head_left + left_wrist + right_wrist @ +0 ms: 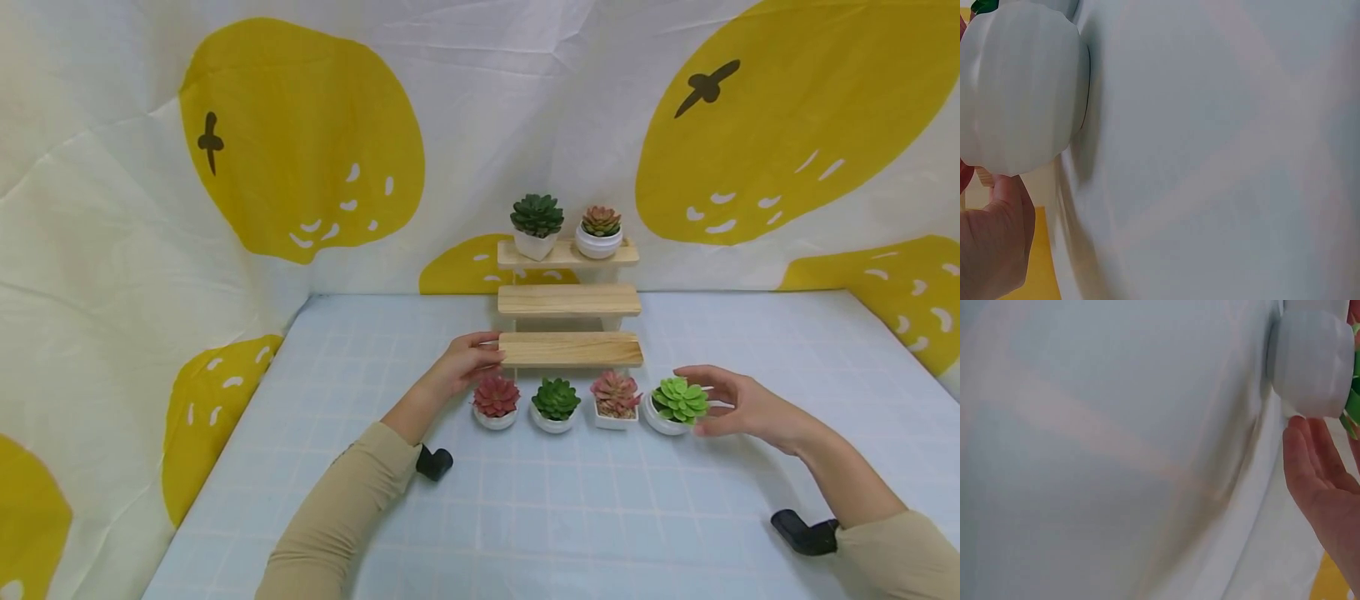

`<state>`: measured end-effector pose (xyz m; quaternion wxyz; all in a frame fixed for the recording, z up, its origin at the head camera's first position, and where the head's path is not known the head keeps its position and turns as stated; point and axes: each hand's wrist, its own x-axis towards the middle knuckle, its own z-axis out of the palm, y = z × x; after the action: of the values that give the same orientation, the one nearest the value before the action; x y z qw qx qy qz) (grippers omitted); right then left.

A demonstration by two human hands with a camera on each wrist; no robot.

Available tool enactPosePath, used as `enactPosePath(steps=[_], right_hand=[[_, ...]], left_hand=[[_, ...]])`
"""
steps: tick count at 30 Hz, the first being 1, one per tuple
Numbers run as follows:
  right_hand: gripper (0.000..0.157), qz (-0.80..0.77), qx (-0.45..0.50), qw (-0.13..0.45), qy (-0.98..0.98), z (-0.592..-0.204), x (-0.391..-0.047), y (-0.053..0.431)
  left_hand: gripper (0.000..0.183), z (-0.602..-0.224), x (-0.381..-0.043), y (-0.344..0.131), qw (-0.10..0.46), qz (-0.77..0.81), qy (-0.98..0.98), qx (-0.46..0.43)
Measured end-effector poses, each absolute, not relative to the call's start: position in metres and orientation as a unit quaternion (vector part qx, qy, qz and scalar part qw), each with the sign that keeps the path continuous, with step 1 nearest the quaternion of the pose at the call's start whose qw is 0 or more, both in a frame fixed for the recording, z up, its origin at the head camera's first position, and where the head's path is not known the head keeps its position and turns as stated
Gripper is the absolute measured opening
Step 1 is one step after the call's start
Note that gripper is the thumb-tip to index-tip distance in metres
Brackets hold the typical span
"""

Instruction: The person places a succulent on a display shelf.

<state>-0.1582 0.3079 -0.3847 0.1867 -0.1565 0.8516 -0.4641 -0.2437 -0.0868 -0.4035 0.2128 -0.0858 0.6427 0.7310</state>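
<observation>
Pale bench point(570, 517); my left hand point(463, 367) grips the shelf point(572, 349); front-right of it, my spread right hand point(746, 407) should pinch the pot point(662, 423) (not lime-green leaves point(680, 400)).

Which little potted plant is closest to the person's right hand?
The light-green succulent at the right end of the front row: the right hand is beside it, and the others are darker green or reddish.

The head view looks forward and down over the pots point(553, 424); the wrist views share some, close up.
</observation>
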Motion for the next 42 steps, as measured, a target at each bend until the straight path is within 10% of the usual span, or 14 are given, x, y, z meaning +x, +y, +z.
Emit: enactPosePath(steps=[42], right_hand=[[0.073, -0.473, -0.063, 0.184, 0.859, -0.392, -0.168, 0.296]], left_hand=[[0.049, -0.4, -0.243, -0.087, 0.215, 0.735, 0.638, -0.082]])
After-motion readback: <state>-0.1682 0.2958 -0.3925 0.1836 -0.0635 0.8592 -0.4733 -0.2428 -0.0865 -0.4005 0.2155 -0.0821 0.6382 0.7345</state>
